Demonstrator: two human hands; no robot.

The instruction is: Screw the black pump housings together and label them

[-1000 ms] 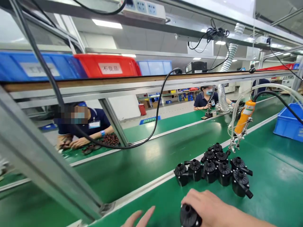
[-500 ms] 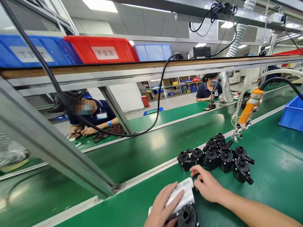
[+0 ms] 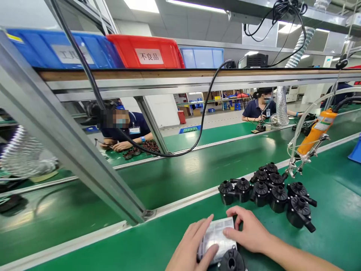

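A white, glossy sheet of labels (image 3: 218, 231), marked off in small panels, lies between my hands low in the view. My left hand (image 3: 194, 242) grips its left side, fingers along the edge and thumb across the face. At the top right corner, my right hand (image 3: 248, 229) has its thumb on the sheet and its index finger bent at the edge. Just below the sheet stands a black plastic pump (image 3: 232, 260) with a round top port, partly cut off by the frame. Beyond my right hand, several similar black pumps (image 3: 261, 192) stand grouped on the green bench.
An orange tool (image 3: 317, 131) with hoses hangs right of the pumps. A metal post (image 3: 93, 150) slants across the left. Blue (image 3: 64, 51) and red bins (image 3: 146, 52) sit on the shelf above. Two co-workers (image 3: 135, 128) work at the opposite bench.
My right hand has moved onto the sheet of labels, whose curled top end now lies flatter. The view has shifted, so the surroundings appear farther right.
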